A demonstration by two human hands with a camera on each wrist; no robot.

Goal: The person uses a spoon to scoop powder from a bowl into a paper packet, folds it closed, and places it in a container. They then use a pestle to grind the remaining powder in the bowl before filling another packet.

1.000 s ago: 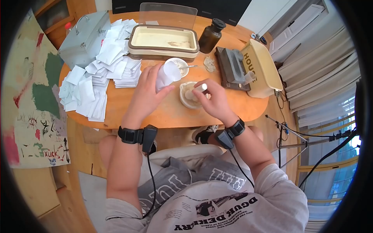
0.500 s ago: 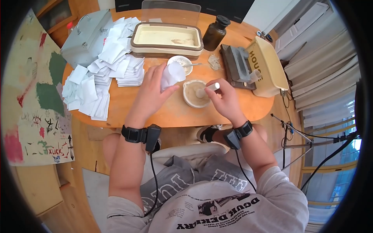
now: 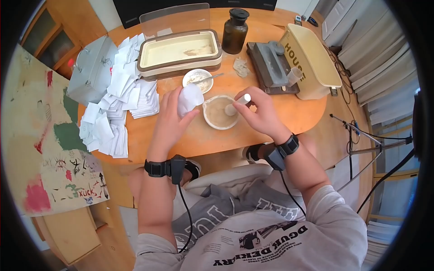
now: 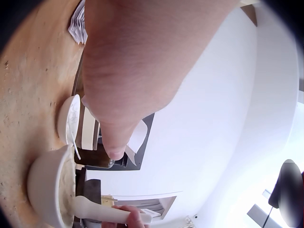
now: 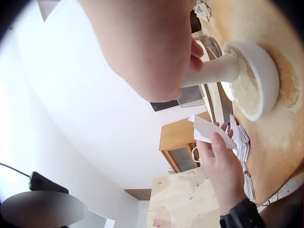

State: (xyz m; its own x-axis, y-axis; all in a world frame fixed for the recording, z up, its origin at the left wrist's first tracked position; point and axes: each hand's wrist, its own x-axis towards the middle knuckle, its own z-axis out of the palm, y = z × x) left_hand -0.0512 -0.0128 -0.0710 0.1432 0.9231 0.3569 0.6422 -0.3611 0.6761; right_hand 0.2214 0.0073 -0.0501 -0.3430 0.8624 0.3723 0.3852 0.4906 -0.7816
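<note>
My left hand (image 3: pixel 171 118) holds a curled piece of white paper (image 3: pixel 191 99) just left of the white mortar (image 3: pixel 206 121). In the right wrist view that paper (image 5: pixel 209 132) looks folded, pinched between thumb and fingers. My right hand (image 3: pixel 263 113) grips the white pestle (image 3: pixel 244 99) near its top. Tilted to the right, the pestle's rounded head (image 4: pixel 84 207) rests in the pale powder inside the mortar. Behind the mortar stands a small white bowl (image 3: pixel 186 86) of whitish powder, a spoon (image 3: pixel 212 77) leaning over its edge.
Piles of white paper packets (image 3: pixel 118 106) lie at the left beside a metal case (image 3: pixel 90 72). At the back are a cream tray-like box (image 3: pixel 149 68) and a dark bottle (image 3: pixel 235 34). A grey device (image 3: pixel 269 65), a small clear cup (image 3: pixel 294 76) and a cream bin (image 3: pixel 312 67) stand right.
The pestle's head has shifted from the middle of the mortar toward its right side, along with my right hand. My left hand keeps the paper beside the mortar. The head view has swung slightly.
</note>
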